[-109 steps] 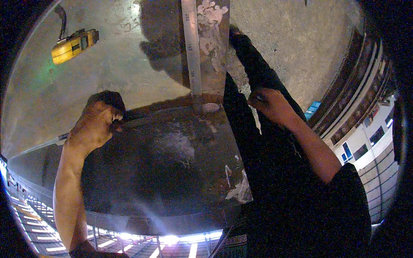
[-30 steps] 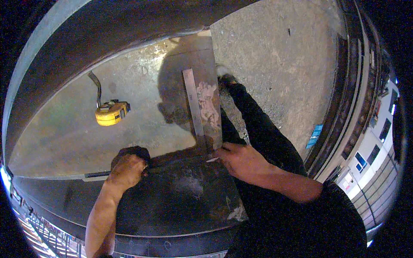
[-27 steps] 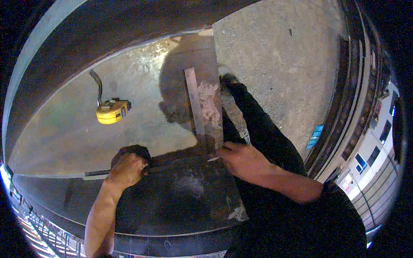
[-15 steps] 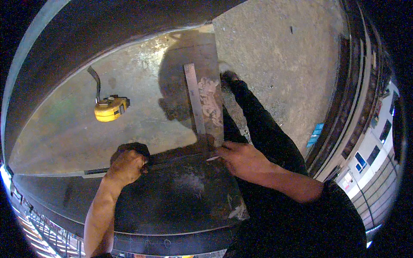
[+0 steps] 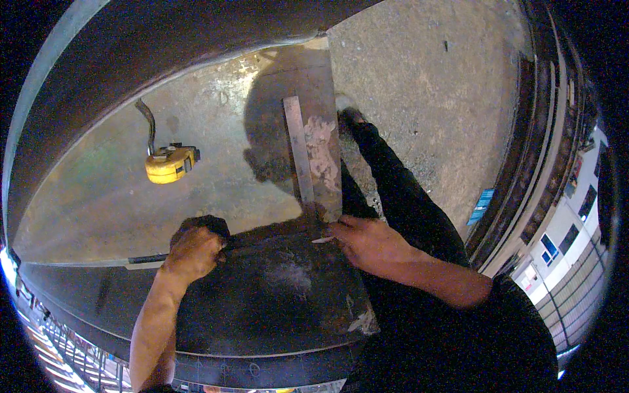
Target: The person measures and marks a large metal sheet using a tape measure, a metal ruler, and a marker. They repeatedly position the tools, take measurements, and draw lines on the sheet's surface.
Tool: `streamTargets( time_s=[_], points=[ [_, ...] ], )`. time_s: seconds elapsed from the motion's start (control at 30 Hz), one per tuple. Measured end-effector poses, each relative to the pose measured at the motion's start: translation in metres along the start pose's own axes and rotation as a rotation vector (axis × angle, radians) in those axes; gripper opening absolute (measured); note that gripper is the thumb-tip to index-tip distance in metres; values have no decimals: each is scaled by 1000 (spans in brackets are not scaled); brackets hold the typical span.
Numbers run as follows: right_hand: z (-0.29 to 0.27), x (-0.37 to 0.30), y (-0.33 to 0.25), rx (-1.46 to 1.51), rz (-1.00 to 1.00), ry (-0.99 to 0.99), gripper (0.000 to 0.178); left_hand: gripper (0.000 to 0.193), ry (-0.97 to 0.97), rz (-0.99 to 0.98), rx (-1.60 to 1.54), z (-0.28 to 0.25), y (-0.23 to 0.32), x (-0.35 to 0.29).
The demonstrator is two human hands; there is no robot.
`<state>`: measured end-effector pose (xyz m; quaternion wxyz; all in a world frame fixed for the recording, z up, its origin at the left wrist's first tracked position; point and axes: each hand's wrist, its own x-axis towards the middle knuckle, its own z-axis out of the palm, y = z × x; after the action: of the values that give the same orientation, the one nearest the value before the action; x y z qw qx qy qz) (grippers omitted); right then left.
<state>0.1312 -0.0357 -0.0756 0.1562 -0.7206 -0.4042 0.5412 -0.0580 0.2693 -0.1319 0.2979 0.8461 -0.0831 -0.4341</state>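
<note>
My left hand is closed in a fist at the edge of a steel plate, over a flat metal strip whose pale end sticks out to its left. Between my right hand's thumb and fingers is a thin white marking stick, its tip pointing left near the plate's right corner. A flat steel ruler lies up the plate from there, its near end in shadow by my right fingers. Whether strip and ruler are one square, I cannot tell. A yellow tape measure sits farther left, clear of both hands.
A dark curved metal wall rises behind the plate. Nearer me, a dark metal face drops from its edge. My dark-trousered legs stand on the concrete floor at right. A blue object lies by dark rails.
The white stick in my right hand has tilted slightly flatter, its tip a little farther left. Both hands otherwise stay in place; the view has shifted slightly.
</note>
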Motion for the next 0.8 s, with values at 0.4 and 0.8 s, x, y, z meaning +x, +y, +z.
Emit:
streamTargets(
  time_s=[0.4,0.8],
  points=[
    [0,-1,1,10,34,-40,40,17,23,-2,25,-6,4,-1],
    [-2,-1,0,44,-30,40,30,11,-35,-55,31,-14,13,1]
  ],
)
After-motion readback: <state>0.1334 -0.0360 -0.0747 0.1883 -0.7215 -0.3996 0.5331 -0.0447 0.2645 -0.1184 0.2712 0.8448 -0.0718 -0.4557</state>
